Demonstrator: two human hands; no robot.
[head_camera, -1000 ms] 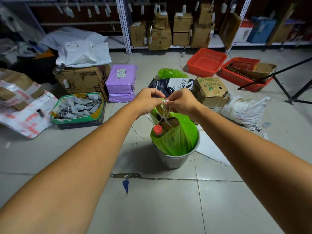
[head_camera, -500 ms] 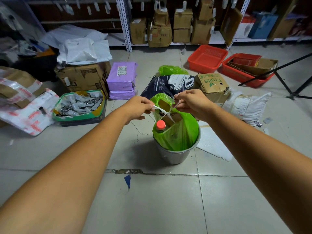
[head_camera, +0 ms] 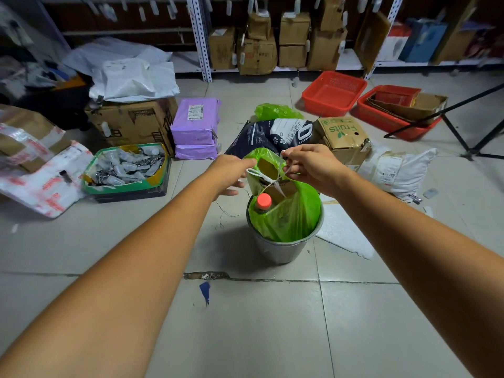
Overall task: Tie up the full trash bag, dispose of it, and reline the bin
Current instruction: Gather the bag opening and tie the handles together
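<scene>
- Two hands work at the mouth of the green trash bag [head_camera: 294,214]: my left hand [head_camera: 231,173] on one side, my right hand [head_camera: 311,166] on the other, with a short gap between them.
- My left hand pinches one end of the white drawstring [head_camera: 275,182] at the bag's rim, and its lower fingers stick out loosely underneath.
- My right hand is curled tight on the other end of the string, thumb and forefinger clamped on it.
- Between the two grips the strands cross in a loose knot, just below my hands and over a piece of cardboard [head_camera: 268,169] standing in the bag.
- The bag sits inside the metal bin [head_camera: 283,251] directly beneath both grips, its mouth not yet drawn closed.
- A bottle with a red cap [head_camera: 263,201] pokes up from the bag just under my left grip.
- Beyond my right hand lies a carton printed "Fruits" [head_camera: 343,137], and beyond the gap between my hands lies a dark printed sack [head_camera: 272,135].
</scene>
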